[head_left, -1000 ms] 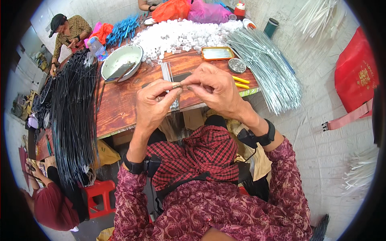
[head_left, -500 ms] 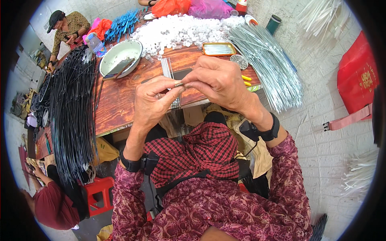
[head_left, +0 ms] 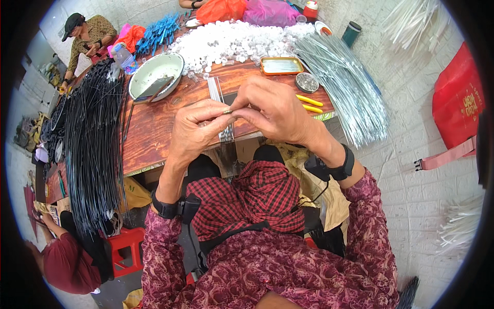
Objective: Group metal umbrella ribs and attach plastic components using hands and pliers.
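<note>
Two on the left: a co-worker in a dark red shirt (head_left: 69, 262), low down, and a co-worker in a dark cap (head_left: 73, 23), farther back.
Black strands (head_left: 92, 154): a thick bundle draped over the table's left end, its tips hanging down.
Red stool (head_left: 126, 252): beneath those tips, partly hidden.
Pale bowl (head_left: 146, 74): on the wooden table (head_left: 154, 134), a dark flat-bladed tool (head_left: 157, 87) inside it.
Blue strips (head_left: 157, 35): a loose heap behind the bowl.
Left hand (head_left: 193, 126): raised over the near table edge, thumb and index finger pinching the ringed piece.
Thin rods (head_left: 212, 88): a narrow row lying on the table, partly behind the left hand.
Ringed piece (head_left: 227, 112): small, dark and metallic, held between the two hands, above the table edge.
Clear plastic pieces (head_left: 231, 44): a broad pile across the back of the table.
Right hand (head_left: 278, 110): thumb and index finger brought together at the ringed piece's right end; whether they grip it, I cannot tell.
Orange-rimmed tray (head_left: 281, 73): thin silvery pins lie in it.
Round tin (head_left: 307, 82): just beside the tray, filled with small grey bits.
Yellow handles (head_left: 311, 108): close by the right hand.
Silver strands (head_left: 347, 87): fanned over the right-hand table corner.
Red bag (head_left: 455, 92): against the wall, pink strap (head_left: 445, 154) below.
</note>
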Motion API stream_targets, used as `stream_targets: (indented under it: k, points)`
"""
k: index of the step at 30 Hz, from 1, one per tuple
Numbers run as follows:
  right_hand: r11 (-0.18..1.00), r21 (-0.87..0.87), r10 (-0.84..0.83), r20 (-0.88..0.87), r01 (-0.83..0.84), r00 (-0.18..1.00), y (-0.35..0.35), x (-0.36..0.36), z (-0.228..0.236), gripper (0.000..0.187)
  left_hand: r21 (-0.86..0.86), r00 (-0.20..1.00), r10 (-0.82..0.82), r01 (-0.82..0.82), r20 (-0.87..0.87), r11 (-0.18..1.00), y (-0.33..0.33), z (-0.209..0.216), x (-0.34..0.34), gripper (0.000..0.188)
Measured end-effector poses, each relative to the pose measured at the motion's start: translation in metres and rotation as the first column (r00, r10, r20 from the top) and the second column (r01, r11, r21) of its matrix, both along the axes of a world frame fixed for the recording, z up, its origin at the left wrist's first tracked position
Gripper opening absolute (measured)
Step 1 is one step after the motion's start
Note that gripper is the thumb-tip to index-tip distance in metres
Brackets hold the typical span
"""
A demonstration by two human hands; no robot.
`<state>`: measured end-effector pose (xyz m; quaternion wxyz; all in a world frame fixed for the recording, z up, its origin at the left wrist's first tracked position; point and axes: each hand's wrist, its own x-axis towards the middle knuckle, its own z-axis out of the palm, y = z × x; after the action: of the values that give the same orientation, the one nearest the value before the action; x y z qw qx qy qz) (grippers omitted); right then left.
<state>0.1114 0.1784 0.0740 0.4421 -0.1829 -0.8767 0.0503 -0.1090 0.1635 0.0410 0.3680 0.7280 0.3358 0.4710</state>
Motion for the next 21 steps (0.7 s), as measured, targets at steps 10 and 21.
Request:
stream_targets:
  k: [10, 21]
  points:
    - [0.984, 0.137, -0.118, 0.007, 0.116, 0.993, 0.001, -0.009, -0.004, 0.016, 0.024, 0.994, 0.055, -0.053, -0.091, 0.998, 0.009, -0.011, -0.007, 0.015]
    - [0.983, 0.163, -0.059, -0.121, 0.079, 0.991, 0.021, -0.043, -0.037, 0.017, 0.023, 0.998, 0.034, -0.033, -0.043, 0.999, 0.011, -0.048, -0.01, 0.019]
